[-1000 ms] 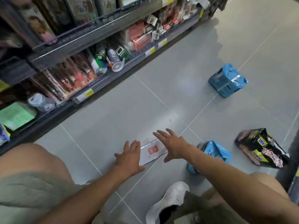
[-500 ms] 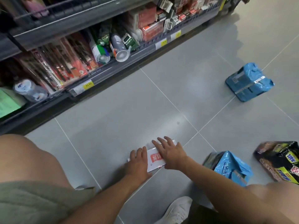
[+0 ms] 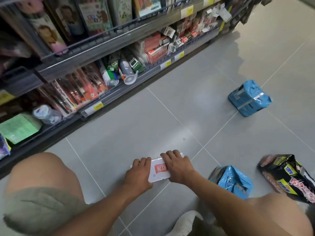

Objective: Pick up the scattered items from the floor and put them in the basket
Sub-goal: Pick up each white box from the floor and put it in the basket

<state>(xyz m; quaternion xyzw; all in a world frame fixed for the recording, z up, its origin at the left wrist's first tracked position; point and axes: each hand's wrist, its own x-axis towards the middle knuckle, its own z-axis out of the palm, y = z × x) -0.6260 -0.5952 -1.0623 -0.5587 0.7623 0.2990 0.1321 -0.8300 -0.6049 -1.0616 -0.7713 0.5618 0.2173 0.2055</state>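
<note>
A: Where is the flat white plastic packet with a red label (image 3: 159, 173)?
B: It lies on the grey tiled floor (image 3: 136, 123), and both hands are on it. The left hand (image 3: 137, 177) is on its left end. The right hand (image 3: 179, 167) is on its right end.
A: What are the fingers doing?
B: The left fingers (image 3: 142, 162) are bent over the packet's far edge, close together. The right fingers (image 3: 170, 155) are bent over that edge too. Both hands grip the packet.
A: What else is on the floor?
B: A crinkly blue plastic bag (image 3: 234, 183) lies just to the right of the packet. A shiny black snack bag with yellow and pink marks (image 3: 288, 178) is further right of the packet. A blue wrapped bundle with clear tape round it (image 3: 249, 98) stands well beyond the packet, off to the right.
A: And to the left of the packet?
B: A dark metal shop shelf (image 3: 102, 48) full of boxes, cans and packs runs along there, well apart from the packet. A white shoe (image 3: 186, 222) is nearer to us than the packet
</note>
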